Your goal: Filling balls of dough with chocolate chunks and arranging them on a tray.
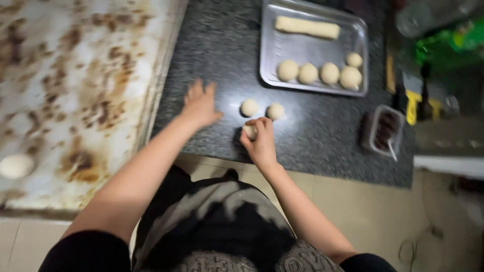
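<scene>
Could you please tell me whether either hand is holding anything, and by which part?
The right hand grips a small dough ball from above, fingers curled around its top and sides. The left hand holds nothing, spread flat above the dark counter.

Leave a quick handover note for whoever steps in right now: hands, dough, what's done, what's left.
Left hand: open, flat on the dark counter, holding nothing.
Right hand: closed around one dough ball on the counter.
Done: two balls beside it on the counter; four balls on the metal tray; one on the stained sheet, far left.
Left: the dough log on the tray is uncut.
</scene>
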